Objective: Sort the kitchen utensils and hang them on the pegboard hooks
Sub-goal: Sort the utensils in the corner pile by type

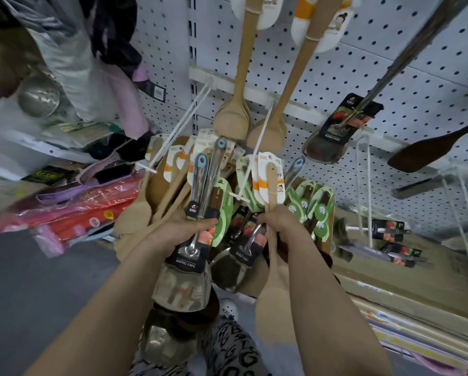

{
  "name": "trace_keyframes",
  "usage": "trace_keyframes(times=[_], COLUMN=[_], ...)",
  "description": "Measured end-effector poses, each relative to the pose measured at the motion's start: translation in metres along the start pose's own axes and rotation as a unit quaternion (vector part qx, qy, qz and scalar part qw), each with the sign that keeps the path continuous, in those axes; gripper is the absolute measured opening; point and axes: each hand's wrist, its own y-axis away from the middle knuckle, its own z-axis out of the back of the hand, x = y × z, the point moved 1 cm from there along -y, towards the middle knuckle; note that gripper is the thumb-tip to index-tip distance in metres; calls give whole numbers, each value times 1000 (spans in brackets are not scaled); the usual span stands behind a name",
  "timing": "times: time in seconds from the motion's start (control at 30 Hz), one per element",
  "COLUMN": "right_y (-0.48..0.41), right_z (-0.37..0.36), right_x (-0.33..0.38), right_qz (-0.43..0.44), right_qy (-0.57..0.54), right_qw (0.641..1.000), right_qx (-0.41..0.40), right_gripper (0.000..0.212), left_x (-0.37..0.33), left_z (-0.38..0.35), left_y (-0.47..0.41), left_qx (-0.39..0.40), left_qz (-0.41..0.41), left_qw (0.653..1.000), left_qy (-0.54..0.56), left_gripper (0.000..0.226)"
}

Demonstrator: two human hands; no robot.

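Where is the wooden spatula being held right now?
Head view, right of centre: the right hand grips the wooden spatula by its handle, blade down, beside metal spatulas in the left hand.

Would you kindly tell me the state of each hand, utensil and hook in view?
left hand: grips the metal spatulas, handles up
right hand: grips the wooden spatula, blade down
wooden spoons: hanging on the pegboard
dark spatula: hanging
white hook: bare
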Motion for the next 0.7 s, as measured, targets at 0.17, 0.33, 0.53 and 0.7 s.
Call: trace_keyframes(times=[0.17, 0.33, 0.53, 0.7], right_y=[-11, -12, -15, -10], right_z=[-13, -15, -8, 6], right_x=[10, 18, 20, 14], right_qz=[18, 44, 75, 60], right_qy=[15, 43, 54, 103], right_qw=[1000, 998, 993, 989], right_qx=[14, 2, -81, -86], right_gripper=[18, 16, 25, 45], left_x=[3, 1, 0, 3], left_z=[14, 14, 8, 1], left_y=[2, 2, -6, -14], left_qx=[-9, -10, -2, 8], left_qz=[-5, -7, -7, 7], left_qw=[1000, 1000, 1000, 1000], left_qy=[11, 15, 14, 23], left_gripper=[30, 24, 31, 44])
